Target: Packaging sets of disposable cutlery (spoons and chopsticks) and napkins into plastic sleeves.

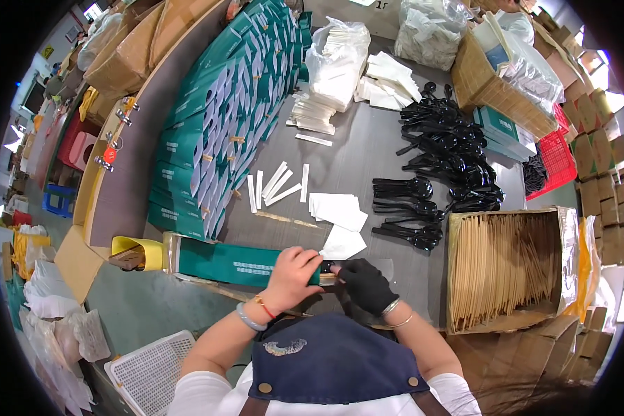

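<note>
My left hand [295,279], bare with a bracelet at the wrist, is closed over the right end of a long green paper sleeve [215,262] lying flat at the table's near edge. At that end, a dark spoon [327,266] and the ends of pale wooden sticks [328,279] stick out a little. My right hand [367,286], in a black glove with bare fingertips, pinches at the spoon and sticks; its fingers partly hide them. Just beyond my hands lie white folded napkins [343,243]. Several narrow white paper strips [277,182] are scattered to the left of them.
Many green sleeves [208,149] stand stacked at the left. Black spoons [451,152] are heaped at the right. A carton of wooden sticks [503,270] stands near right. Bagged white packets [340,66] and napkins lie far back. A white basket [152,374] sits low at left.
</note>
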`<state>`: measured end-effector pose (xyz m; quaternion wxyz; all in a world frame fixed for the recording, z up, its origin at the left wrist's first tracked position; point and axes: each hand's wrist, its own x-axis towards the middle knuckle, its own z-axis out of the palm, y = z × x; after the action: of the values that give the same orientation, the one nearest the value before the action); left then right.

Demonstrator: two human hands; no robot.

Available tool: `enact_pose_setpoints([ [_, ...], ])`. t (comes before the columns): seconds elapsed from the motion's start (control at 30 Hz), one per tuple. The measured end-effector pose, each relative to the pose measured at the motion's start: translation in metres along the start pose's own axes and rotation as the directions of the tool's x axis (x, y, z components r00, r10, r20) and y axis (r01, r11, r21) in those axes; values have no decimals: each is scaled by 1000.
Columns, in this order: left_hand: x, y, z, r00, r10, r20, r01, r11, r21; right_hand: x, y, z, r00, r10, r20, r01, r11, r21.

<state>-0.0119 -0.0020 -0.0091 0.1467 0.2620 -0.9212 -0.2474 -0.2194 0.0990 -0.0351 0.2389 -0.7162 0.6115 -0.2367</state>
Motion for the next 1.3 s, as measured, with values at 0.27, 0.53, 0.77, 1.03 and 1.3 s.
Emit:
enact_pose_setpoints([
  [0.27,10,0,5,999,39,27,-40,999,34,15,-36,17,928,371,-31,-316,830,460],
  [0.53,26,12,-20,903,97,418,-200,957,212,14,-25,-25,992,110,59,-87,948,-306],
  [0.77,93,-11,-199,967,141,211,-198,941,276,-1,-19,-77,909,192,-369,-249,962,-114],
  [1.03,75,-81,-159,936,-97,-339,150,979,136,0,-18,-66,940,237,-246,-292,931,-219],
  [1.3,-26,-34,0,806,-568,-164,583,810,60,5,-25,-58,964,255,-74,-264,897,-355],
])
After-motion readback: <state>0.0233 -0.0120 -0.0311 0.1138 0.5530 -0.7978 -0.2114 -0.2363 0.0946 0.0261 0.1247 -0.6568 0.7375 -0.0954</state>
